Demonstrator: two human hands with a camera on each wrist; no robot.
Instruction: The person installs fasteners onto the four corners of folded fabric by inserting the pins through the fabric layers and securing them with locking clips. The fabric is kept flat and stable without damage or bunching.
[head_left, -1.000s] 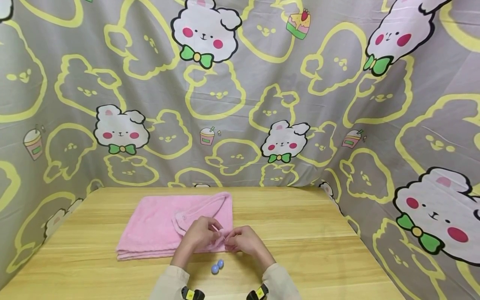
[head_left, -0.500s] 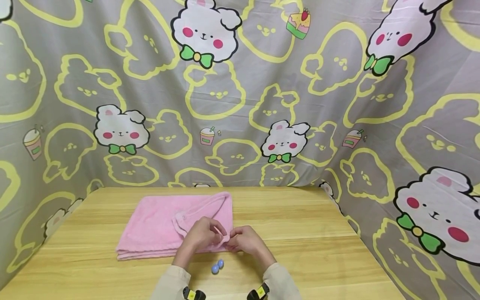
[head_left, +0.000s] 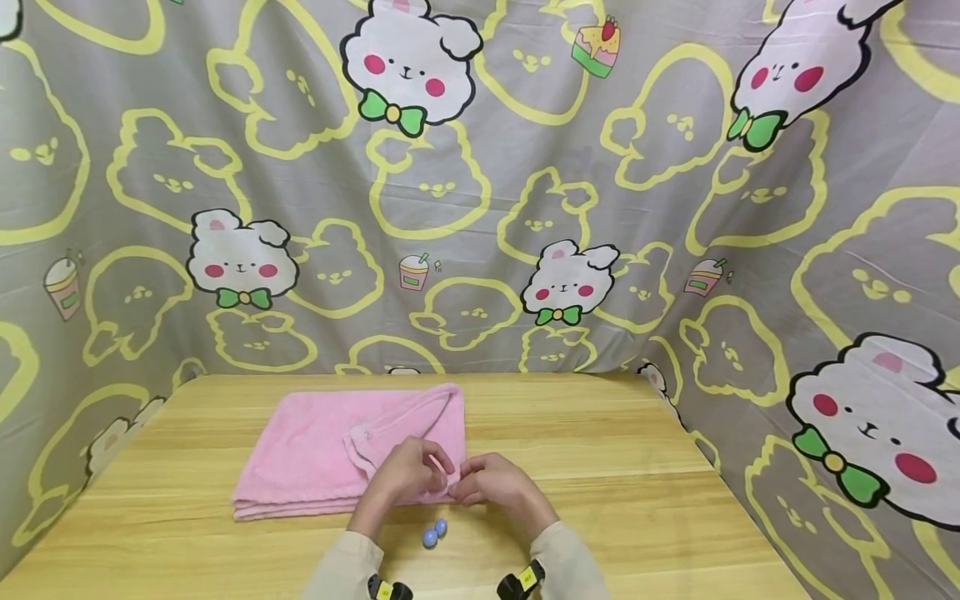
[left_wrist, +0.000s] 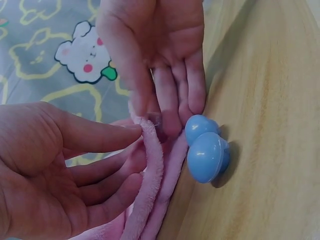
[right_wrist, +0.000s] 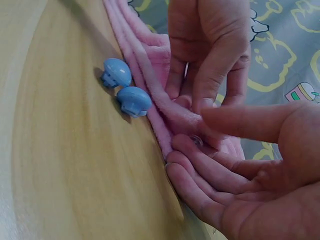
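A folded pink fleece blanket [head_left: 300,454] lies on the table, one corner turned back over its top. At its near right corner my left hand [head_left: 411,471] pinches the fleece edge [left_wrist: 152,170] between thumb and fingers. Facing it, my right hand [head_left: 498,483] holds a small clear plastic piece [right_wrist: 196,141] against the underside of that edge, thumb above and fingers below. The piece is mostly hidden by fingers and fleece. Two blue mushroom-shaped clips [right_wrist: 134,101] lie close together on the wood, just in front of the blanket.
The wooden table [head_left: 600,467] extends to the right of the blanket and in front of it. A grey curtain [head_left: 465,200] with rabbit prints hangs behind the table and along both sides.
Both hands stay at the blanket corner, with small finger movements. My right hand's fingertips have shifted slightly at the fleece edge. The blue clips have not moved.
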